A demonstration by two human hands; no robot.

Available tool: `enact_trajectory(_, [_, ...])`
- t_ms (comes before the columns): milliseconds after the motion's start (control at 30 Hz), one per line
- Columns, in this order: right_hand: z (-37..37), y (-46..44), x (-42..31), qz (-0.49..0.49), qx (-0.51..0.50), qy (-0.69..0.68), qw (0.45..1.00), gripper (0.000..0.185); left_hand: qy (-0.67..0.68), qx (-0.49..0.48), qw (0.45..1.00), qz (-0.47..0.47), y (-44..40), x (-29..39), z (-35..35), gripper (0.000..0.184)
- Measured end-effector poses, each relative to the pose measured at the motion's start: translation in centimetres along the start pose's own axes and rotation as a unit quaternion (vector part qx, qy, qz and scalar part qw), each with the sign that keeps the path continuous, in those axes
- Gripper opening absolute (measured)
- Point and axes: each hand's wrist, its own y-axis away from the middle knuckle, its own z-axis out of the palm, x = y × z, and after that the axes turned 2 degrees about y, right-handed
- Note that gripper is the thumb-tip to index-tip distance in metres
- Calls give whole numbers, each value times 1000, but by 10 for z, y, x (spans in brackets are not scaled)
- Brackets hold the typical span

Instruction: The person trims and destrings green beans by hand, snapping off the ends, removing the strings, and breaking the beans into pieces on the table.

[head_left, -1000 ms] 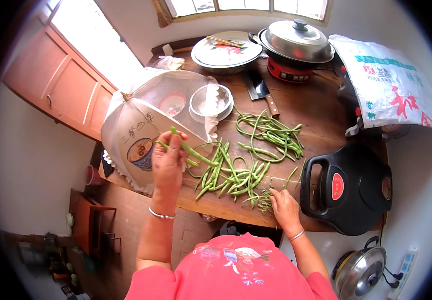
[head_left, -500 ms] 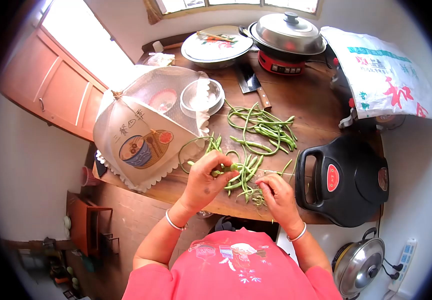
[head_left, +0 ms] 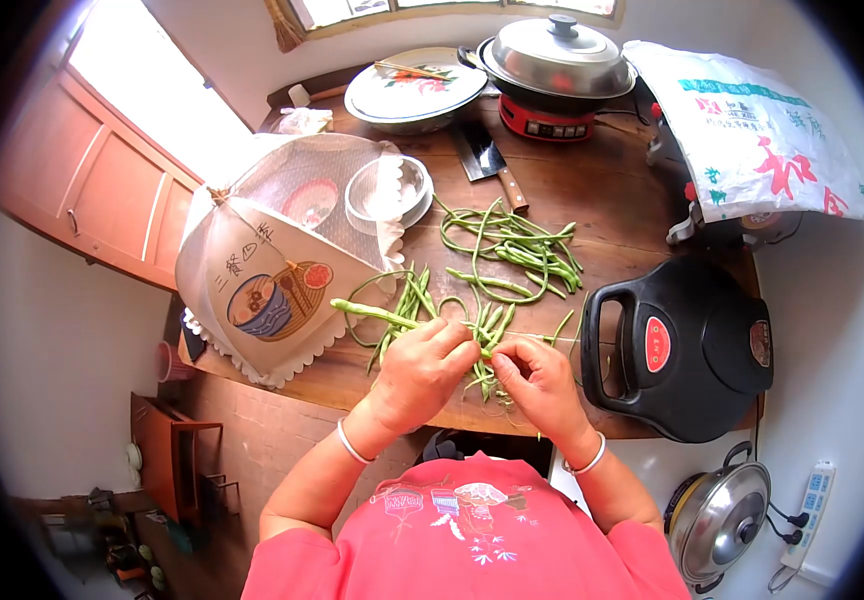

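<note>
Near the table's front edge, my left hand (head_left: 426, 368) is closed round a green bean (head_left: 372, 311), whose long end sticks out to the left. Close beside it on the right, my right hand (head_left: 542, 384) pinches at the bean's other end, thumb and finger together. Under and behind both hands lies a loose pile of beans (head_left: 410, 298), partly hidden by them. A second heap of long beans (head_left: 512, 250) rests farther back on the wooden table (head_left: 592, 190). Small trimmings (head_left: 497, 394) lie between my hands.
A mesh food cover (head_left: 282, 260) stands left, with bowls under it. Behind are a cleaver (head_left: 492, 165), a lidded basin (head_left: 415, 90) and a pan (head_left: 557, 65) on a red cooker. At right are a black appliance (head_left: 697, 350) and a white bag (head_left: 752, 140).
My left hand first came down from above the food cover to the pile, then took the bean now seen. My right hand moved up and left to meet it. The view shifted slightly.
</note>
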Motion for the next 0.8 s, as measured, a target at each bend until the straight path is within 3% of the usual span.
enact_trajectory(133, [7,2,16,65,5,-85,994,12,-17,-10,1000,10,1,1,4,9])
enact_trajectory(367, [14,4,24,90,34,-79,992,6,-26,-13,999,-20,3,10,16,10])
enact_trajectory(400, [15,5,28,117,30,-163,979,5,-26,-13,999,-21,4,11,18,10])
enact_trajectory(533, [16,6,34,169,15,-346,923,2,76,25,992,-93,6,10,31,18])
enact_trajectory(667, [16,8,41,158,20,-348,924,3,206,46,962,-173,8,6,38,29])
enact_trajectory(800, [15,11,47,156,14,-339,928,5,236,38,958,-161,6,-1,32,30])
